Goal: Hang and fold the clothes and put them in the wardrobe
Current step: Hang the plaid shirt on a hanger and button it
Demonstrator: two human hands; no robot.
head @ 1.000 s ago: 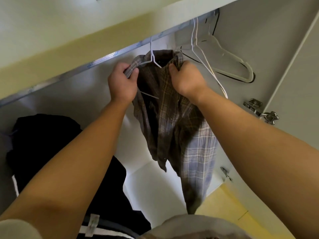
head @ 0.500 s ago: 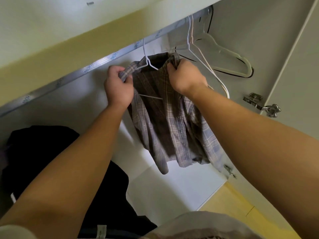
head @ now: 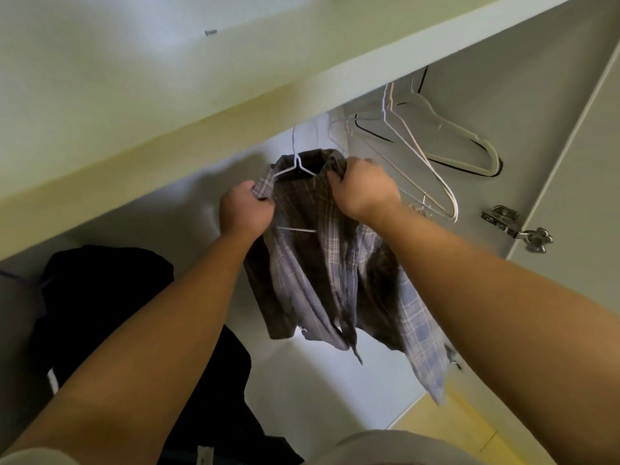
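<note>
While the brown-and-blue plaid fabric shirt [head: 322,270] hangs on a thin white wire hanger [head: 295,164] inside the white wardrobe [head: 486,62], its long axis runs vertically, collar up, hem down. The left hand [head: 246,213] grips the collar's left edge; the right hand [head: 364,187] pinches its right side. Empty hangers [head: 463,134] hang just to the right.

Metal hinge [head: 500,218] at right, mid-height, silver, arm reaching right to flower-shaped mounting plate [head: 538,239]. Second, smaller metal fitting [head: 453,360] lower on same side, partly hidden, type unclear. Small screw head [head: 210,32] far left, high up. Yellow floor [head: 436,421] near right, thin dark line across it. Pale grey fabric [head: 385,448] at near edge, identity unclear.
</note>
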